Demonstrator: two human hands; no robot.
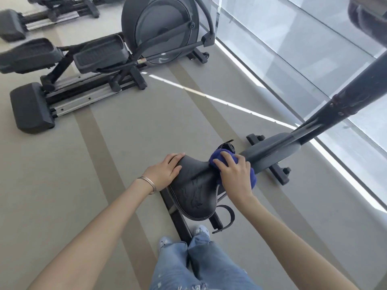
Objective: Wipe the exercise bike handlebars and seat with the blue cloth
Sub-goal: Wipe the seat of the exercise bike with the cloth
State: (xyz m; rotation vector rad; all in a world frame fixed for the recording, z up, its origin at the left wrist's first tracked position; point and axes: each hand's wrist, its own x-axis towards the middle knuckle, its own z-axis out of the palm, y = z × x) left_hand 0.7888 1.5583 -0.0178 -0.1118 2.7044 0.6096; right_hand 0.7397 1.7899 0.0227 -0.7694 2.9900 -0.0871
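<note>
**Inspector:** Cloth first. Where is it?

**Onlooker:** The bunched, fuzzy blue cloth [221, 156] sits on the narrow nose of the black padded saddle seat [194, 185], on its right flank. It is just beside the dark metal frame post [339, 97].

**Inspector:** Hands?

**Onlooker:** Apart, one on each side of the seat. The right hand [234, 174] lies on top of the cloth, fingers spread and fairly straight, pressing it against the nose. Blue pile shows beyond the fingertips and again past the heel of the palm. The left hand [165, 170] rests on the seat's left edge, fingers relaxed over the rim. Thin metal bangles [149, 183] circle that wrist.

**Inspector:** Seat surface?

**Onlooker:** Smooth and leather-like, slightly glossy. A stitched seam runs round the rim and there is an embossed pattern down the middle. It is wide at the rear and tapers forward.

**Inspector:** Surroundings?

**Onlooker:** The post slopes up to the right from a grey moulded housing [272, 149], which sits over a black stabiliser bar [280, 174]. The matt grey floor [125, 132] has tan stripes. Pale blue jeans [199, 264] show below the seat. Well apart to the left stands a black elliptical trainer [159, 28] with ribbed foot plates and aluminium rails. Glass panelling [293, 49] runs along the right.
</note>
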